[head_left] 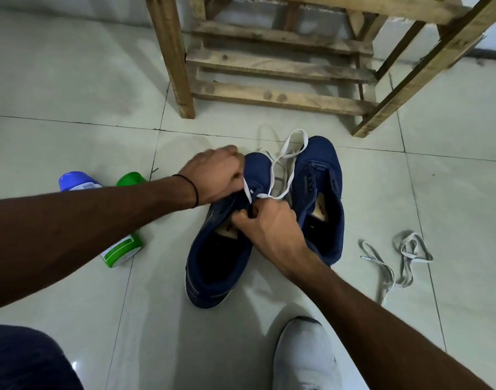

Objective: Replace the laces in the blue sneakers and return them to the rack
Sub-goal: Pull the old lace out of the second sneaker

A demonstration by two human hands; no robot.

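Holding toe of blue fabric sneaker (221, 249) in curled left hand (216, 175); pinching flat white lace (298, 132) at its eyelets with right hand (272, 223). Touching second blue sneaker (322, 192), mid tiled floor (72, 80), near slatted wooden rack (269, 66).

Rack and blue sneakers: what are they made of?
The rack looks like bare, rough wood: unpainted, with knots and grain showing. The sneakers seem to be soft blue cloth, maybe canvas or suede: matte, not shiny. The white lace looks like flat woven fabric.
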